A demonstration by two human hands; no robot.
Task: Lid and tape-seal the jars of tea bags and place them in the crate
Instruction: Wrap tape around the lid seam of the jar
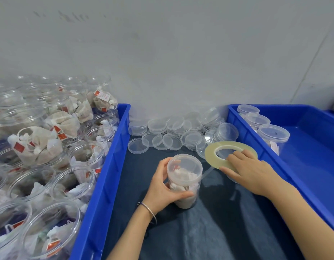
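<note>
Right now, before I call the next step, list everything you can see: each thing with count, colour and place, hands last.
Lidded jar in hand: one, clear, tea bags inside, upright on the dark cloth between the crates.
Tape roll: one, pale yellowish, right of that jar; a strip runs from it to the jar.
Loose lids: a heap, too many to count, clear, at the back of the cloth.
Left crate: one, blue, packed with open jars of tea bags.
Right crate: one, blue, three lidded jars in a row along its left wall.
Dark cloth: one, dark blue-grey, work surface.
Wall: grey, behind.
Left hand: grips the jar.
Right hand: holds the tape roll.
</note>
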